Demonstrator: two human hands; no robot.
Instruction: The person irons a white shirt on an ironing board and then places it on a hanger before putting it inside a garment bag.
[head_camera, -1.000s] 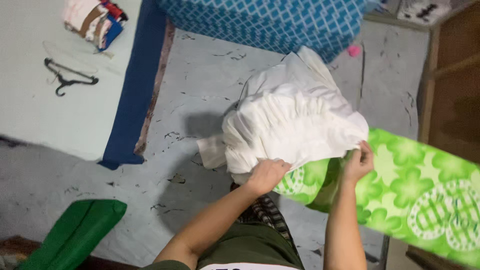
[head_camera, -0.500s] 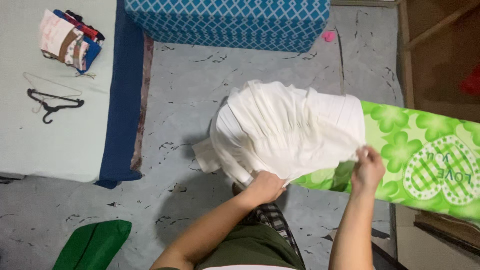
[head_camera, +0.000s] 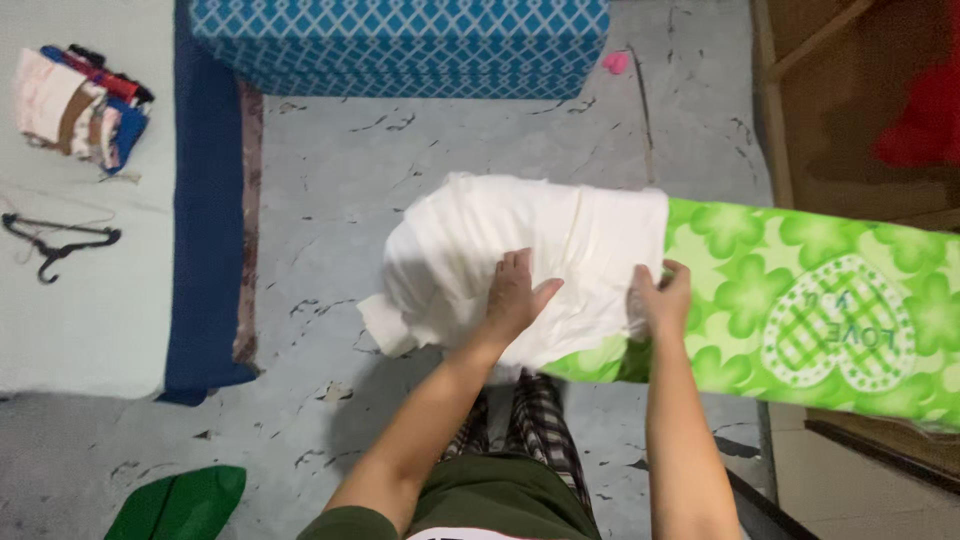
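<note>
A white cloth (head_camera: 470, 250) lies spread over the left end of a board covered in green clover-patterned fabric (head_camera: 800, 300). My left hand (head_camera: 515, 295) lies flat on the middle of the cloth with fingers apart. My right hand (head_camera: 660, 298) presses on the cloth's right edge where it meets the green cover. The cloth's left part hangs past the board's end above the floor.
A blue diamond-patterned mattress (head_camera: 400, 45) lies at the top. At the left a pale mat (head_camera: 90, 300) with a dark blue border carries folded clothes (head_camera: 75, 105) and a black hanger (head_camera: 60, 245). A green bag (head_camera: 180, 505) sits bottom left, a wooden frame (head_camera: 790, 90) top right.
The bunched white cloth, held up at its edges a second ago, has been laid down flat on the green board. Both hands let go of the edges and now press on top.
</note>
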